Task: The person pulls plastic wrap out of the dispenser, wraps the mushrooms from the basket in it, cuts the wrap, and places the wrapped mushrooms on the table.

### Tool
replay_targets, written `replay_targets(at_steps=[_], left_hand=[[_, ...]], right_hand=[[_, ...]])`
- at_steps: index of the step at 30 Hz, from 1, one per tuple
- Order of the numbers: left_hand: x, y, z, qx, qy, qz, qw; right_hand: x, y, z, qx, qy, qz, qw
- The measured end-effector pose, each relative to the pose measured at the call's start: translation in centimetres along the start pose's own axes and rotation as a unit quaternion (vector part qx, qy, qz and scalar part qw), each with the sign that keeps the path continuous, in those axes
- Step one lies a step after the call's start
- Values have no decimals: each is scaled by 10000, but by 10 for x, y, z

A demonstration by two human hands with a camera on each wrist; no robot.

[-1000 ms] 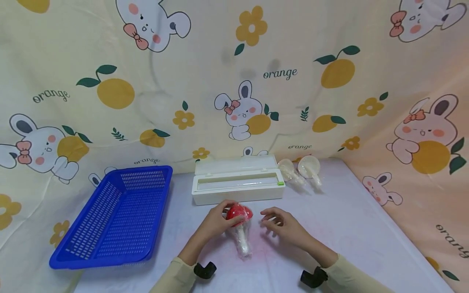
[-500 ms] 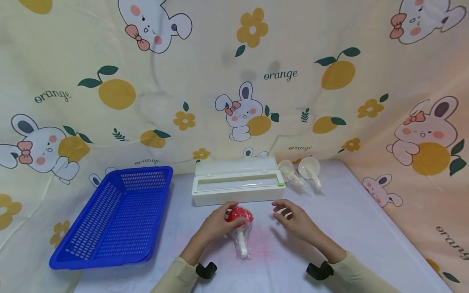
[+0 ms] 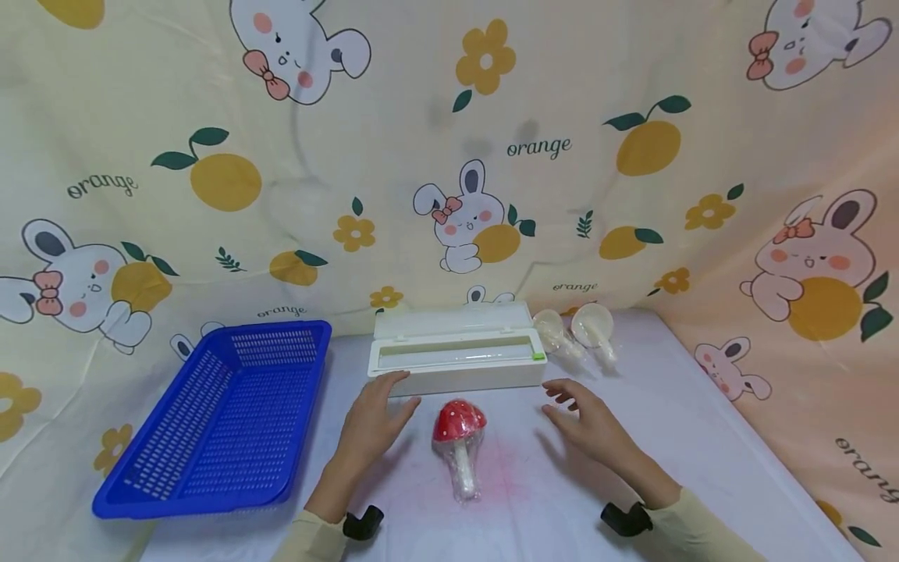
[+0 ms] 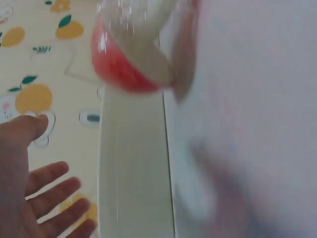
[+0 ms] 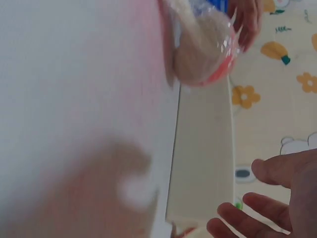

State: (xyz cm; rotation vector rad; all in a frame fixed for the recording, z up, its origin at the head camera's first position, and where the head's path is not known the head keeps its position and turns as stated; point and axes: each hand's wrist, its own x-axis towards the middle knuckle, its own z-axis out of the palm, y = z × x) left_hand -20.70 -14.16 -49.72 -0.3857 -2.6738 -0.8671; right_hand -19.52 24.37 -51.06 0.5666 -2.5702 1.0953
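Observation:
A red-capped toy mushroom (image 3: pixel 460 434) wrapped in clear film lies on the white table (image 3: pixel 702 453), stem toward me. It shows in the left wrist view as the mushroom (image 4: pixel 130 59) and in the right wrist view as the mushroom (image 5: pixel 205 54). My left hand (image 3: pixel 374 415) is open, left of the mushroom, its fingertips at the front of the white dispenser box (image 3: pixel 456 350). My right hand (image 3: pixel 587 415) is open with spread fingers, right of the mushroom, holding nothing. The box (image 4: pixel 132 168) runs past my left hand (image 4: pixel 34 193); my right hand (image 5: pixel 277 198) hovers beside the box (image 5: pixel 204 158).
A blue perforated basket (image 3: pixel 218 421) sits at the left, tilted on the table edge. Two pale wrapped mushrooms (image 3: pixel 577 331) lie right of the box at the back. A printed bunny-and-orange cloth (image 3: pixel 449 156) forms the backdrop and the right side.
My left hand has let go of the red mushroom and moved left and back to the box. My right hand has drifted right, away from the mushroom.

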Motion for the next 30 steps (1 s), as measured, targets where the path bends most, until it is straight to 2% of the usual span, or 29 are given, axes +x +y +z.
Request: replay_targets(at_steps=[3, 5, 7, 11, 18, 24, 30], left_hand=[[-1, -14, -6, 356, 355, 278, 9983], [-3, -22, -9, 590, 426, 319, 9968], [-5, -27, -12, 753, 318, 232, 9964], [-9, -32, -14, 1048, -128, -39, 9944], [-11, -35, -12, 1431, -723, -423, 9862], [-11, -36, -10, 1612, -882, -479, 9818], [-11, -36, -11, 1631, -959, -519, 9806]], right_hand=[[0, 8, -6, -383, 177, -163, 9990], [0, 14, -11, -668, 266, -298, 9970], [0, 19, -16, -944, 329, -450, 9940], [-1, 27, -24, -1439, 308, -656, 9869], [-2, 35, -31, -2062, -136, -376, 9777], [-6, 38, -33, -2317, -496, -99, 9715], [-6, 40, -33, -2396, -549, -36, 9693]])
